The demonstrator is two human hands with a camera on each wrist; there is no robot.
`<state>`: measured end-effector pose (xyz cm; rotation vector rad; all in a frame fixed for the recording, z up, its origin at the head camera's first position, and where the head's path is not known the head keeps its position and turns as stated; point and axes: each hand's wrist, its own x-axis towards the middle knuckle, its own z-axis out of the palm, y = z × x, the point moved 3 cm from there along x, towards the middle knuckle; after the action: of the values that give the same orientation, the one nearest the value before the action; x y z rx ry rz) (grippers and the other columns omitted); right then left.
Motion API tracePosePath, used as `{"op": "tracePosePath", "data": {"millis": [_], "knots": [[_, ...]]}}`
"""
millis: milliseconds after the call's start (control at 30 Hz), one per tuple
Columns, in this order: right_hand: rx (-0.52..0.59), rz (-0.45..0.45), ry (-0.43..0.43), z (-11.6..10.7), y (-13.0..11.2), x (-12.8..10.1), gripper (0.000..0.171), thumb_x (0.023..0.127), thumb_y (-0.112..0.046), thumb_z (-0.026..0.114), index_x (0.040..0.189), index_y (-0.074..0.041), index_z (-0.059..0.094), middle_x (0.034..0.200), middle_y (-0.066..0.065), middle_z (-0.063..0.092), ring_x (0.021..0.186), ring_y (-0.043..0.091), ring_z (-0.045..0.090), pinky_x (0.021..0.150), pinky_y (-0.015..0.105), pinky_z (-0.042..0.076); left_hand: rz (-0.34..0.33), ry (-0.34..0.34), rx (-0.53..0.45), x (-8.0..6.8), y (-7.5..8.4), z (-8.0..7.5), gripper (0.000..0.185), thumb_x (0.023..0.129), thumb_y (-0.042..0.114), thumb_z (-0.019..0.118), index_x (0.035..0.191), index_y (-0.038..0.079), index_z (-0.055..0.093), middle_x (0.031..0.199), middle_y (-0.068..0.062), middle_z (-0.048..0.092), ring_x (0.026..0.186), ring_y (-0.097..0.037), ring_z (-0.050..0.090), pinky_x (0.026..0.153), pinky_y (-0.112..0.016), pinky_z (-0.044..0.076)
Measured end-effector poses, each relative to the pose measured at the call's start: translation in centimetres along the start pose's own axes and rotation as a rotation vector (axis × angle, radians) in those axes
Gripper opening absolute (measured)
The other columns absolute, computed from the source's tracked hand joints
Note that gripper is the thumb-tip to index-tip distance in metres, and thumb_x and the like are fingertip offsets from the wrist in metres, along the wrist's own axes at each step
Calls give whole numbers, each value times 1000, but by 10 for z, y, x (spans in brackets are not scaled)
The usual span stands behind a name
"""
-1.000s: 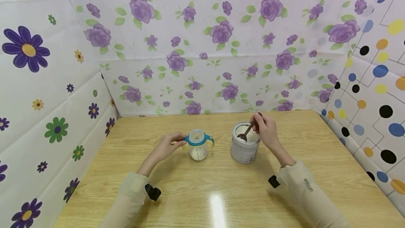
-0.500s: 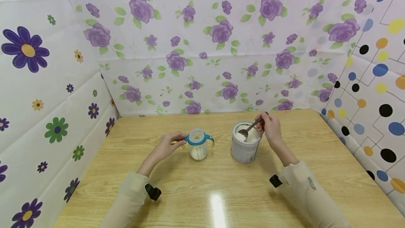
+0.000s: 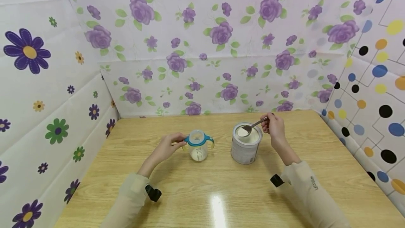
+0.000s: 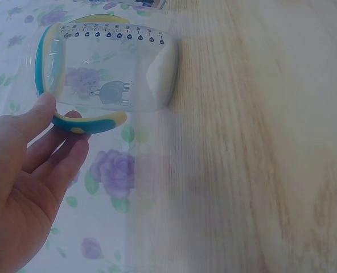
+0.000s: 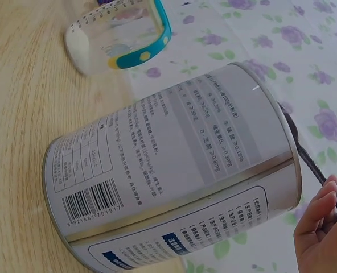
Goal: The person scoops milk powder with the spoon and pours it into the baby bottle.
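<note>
A clear baby bottle [image 3: 198,151] with a blue collar and two handles stands upright on the table, pale powder in its bottom. My left hand [image 3: 168,147] pinches its left handle [image 4: 91,123] between thumb and fingers. To the right stands an open milk powder tin [image 3: 244,152], its printed label [image 5: 174,148] facing the right wrist camera. My right hand [image 3: 274,129] grips a dark spoon [image 3: 257,123] by the handle end. The spoon's bowl, heaped with white powder [image 3: 243,132], is over the tin's mouth. In the right wrist view the tin hides the bowl.
The wooden table [image 3: 190,192] reaches back to a wall hung with purple-flowered cloth [image 3: 202,45]. Side walls carry daisy print [image 3: 57,129] on the left and coloured dots [image 3: 379,90] on the right.
My right hand has moved right and drawn the spoon up from the powder, so its bowl now shows a white heap over the tin. My left hand and the bottle stay put.
</note>
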<state>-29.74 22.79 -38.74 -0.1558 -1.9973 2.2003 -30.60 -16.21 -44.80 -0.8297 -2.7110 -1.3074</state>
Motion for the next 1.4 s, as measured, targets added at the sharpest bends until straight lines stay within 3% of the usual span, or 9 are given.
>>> {"op": "tracePosePath", "data": {"millis": [333,667,1033,1400], "knots": [[67,40,-16,-5,12,10,33,106,-18,31,91,-1,55,60,-4,54,49,6,47,45,17,42,-8,0,1,0,1,0,22,96,18,61,116,14,68,111,-5,71,102,-21,68,86,-35,58],[115,36,-25,2,3,1,31,104,-14,31,89,-1,55,59,-3,55,49,6,48,45,15,42,-9,6,1,-2,1,0,22,96,19,61,116,15,68,110,-5,72,101,-21,69,86,-38,58],[137,45,-1,1,17,14,33,106,-19,33,86,-6,57,58,-5,55,47,5,47,43,15,41,-29,1,-9,-2,2,0,22,95,18,61,115,16,69,110,-5,72,103,-23,68,86,-37,58],[129,13,1,7,17,13,33,105,-20,34,83,-8,57,57,-7,54,47,3,47,43,13,40,-38,-3,-16,-2,0,0,23,96,18,61,117,14,68,111,-5,71,105,-23,67,87,-37,57]]}}
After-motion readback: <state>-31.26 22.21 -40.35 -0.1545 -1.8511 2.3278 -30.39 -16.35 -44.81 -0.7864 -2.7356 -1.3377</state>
